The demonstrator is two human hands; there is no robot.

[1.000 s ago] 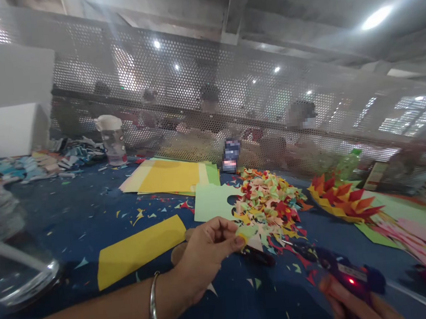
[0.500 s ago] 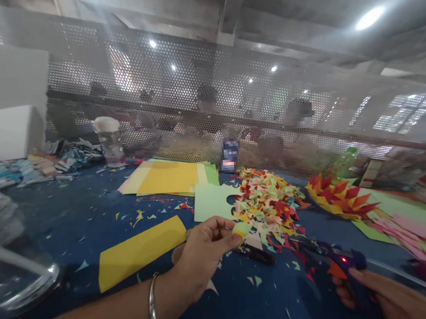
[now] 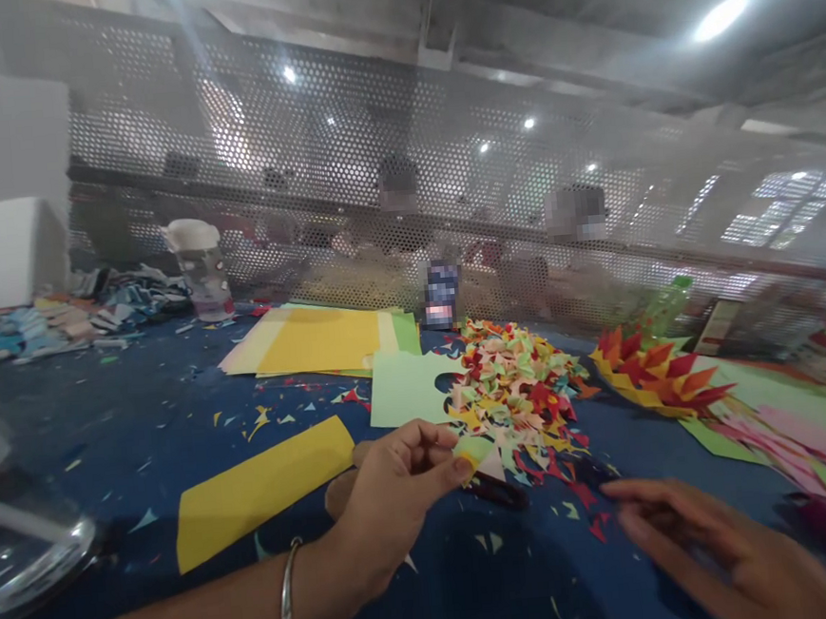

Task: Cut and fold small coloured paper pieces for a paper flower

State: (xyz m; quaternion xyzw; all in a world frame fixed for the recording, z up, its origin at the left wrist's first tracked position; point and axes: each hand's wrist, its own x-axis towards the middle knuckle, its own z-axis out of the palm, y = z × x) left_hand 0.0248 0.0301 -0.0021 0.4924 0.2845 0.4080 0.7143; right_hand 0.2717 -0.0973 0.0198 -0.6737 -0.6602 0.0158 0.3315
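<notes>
My left hand (image 3: 391,492), with a bangle at the wrist, pinches a small pale green and yellow paper piece (image 3: 476,452) between thumb and fingers. Just beneath it, a black looped handle (image 3: 497,490), perhaps of scissors, lies on the blue table. At the lower right, my right hand (image 3: 709,539) has its fingers apart and nothing visible in them. A dark object (image 3: 595,472), too blurred to name, sits by its fingertips. Beyond my left hand are a heap of small coloured paper pieces (image 3: 515,378) and a notched pale green sheet (image 3: 405,391).
A yellow paper strip (image 3: 266,493) lies left of my hand, with stacked sheets (image 3: 322,343) behind. An orange and yellow paper flower (image 3: 661,376) stands at right. At left are a lidded cup (image 3: 199,269) and a metal-rimmed object (image 3: 40,577). A phone (image 3: 441,293) leans on the perforated screen.
My right hand has let go of the dark blue glue gun with the red light and opened. My left hand keeps its pinch on the paper piece. The view has shifted slightly.
</notes>
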